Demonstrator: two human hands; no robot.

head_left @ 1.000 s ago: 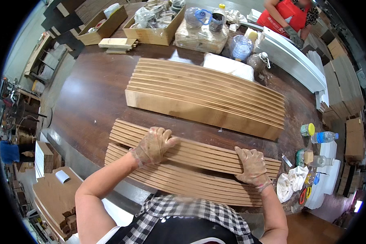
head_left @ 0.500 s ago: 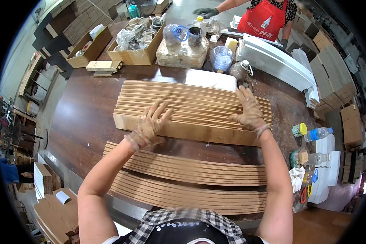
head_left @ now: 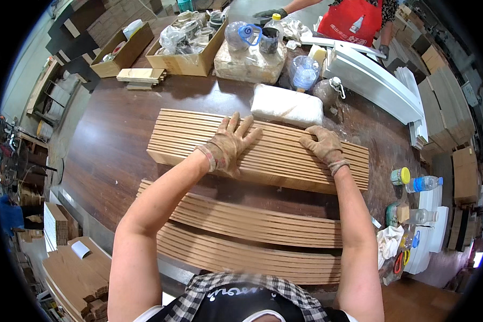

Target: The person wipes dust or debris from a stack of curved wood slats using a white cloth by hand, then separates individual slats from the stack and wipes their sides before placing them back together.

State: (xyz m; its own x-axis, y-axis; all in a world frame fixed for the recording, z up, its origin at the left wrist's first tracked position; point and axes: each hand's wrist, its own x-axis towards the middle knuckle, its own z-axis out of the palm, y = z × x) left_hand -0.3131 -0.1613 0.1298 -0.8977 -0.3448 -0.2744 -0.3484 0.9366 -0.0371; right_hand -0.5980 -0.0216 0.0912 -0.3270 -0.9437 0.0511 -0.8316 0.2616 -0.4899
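Observation:
A long bundle of thin tan wooden strips (head_left: 188,134) lies on the dark brown table, edges upward and pressed closely side by side. My left hand (head_left: 229,144), in a stained tan work glove, rests on top of it near the middle, fingers spread. Toward the right end, my gloved right hand (head_left: 325,145) lies over the strips with fingers stretched out. Nearer to me are two more rows of similar strips, a middle row (head_left: 257,217) and a front row (head_left: 241,252), partly covered by my forearms.
Behind the bundle lies a white wrapped block (head_left: 287,104). Farther back are a cardboard box of jars (head_left: 185,63), a wrapped block (head_left: 249,67) and long white boards (head_left: 375,80). Bottles (head_left: 424,183) and scissors (head_left: 398,263) lie right. A person in a red apron (head_left: 351,24) stands across.
My left hand has moved right and away from me across the bundle. My right hand has come slightly nearer. The strips, loosely gapped before, now sit closer together.

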